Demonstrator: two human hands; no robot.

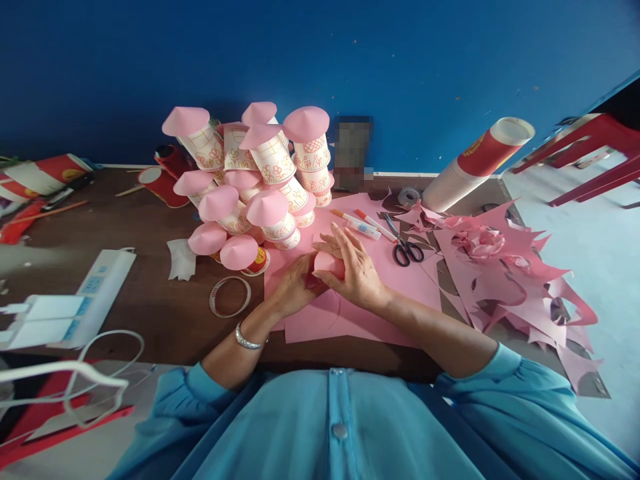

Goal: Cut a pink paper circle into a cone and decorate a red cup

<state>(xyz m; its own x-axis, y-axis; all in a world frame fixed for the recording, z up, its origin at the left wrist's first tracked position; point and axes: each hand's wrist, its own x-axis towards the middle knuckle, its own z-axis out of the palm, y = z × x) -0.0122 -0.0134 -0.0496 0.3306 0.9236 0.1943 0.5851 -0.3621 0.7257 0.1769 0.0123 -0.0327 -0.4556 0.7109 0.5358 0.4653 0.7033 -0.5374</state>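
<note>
A small piece of pink paper (330, 265), curved like a cone, is between my two hands above pink sheets (310, 320). My left hand (301, 280) wraps round its left side, its fingers partly hidden behind the paper and the other hand. Over the top and right side of the paper bends my right hand (356, 265), its thumb pressed on the near face. Black-handled scissors (408, 252), a glue tube (363, 229) and markers (376, 225) lie just beyond on the pink sheets.
Decorated paper cups with pink cone tops (267, 208) stand at the back left. A tape roll (229, 297) and a power strip (97, 293) lie left. Pink scraps (520, 267) and a leaning cup stack (475, 163) are right, before the blue wall (420, 73).
</note>
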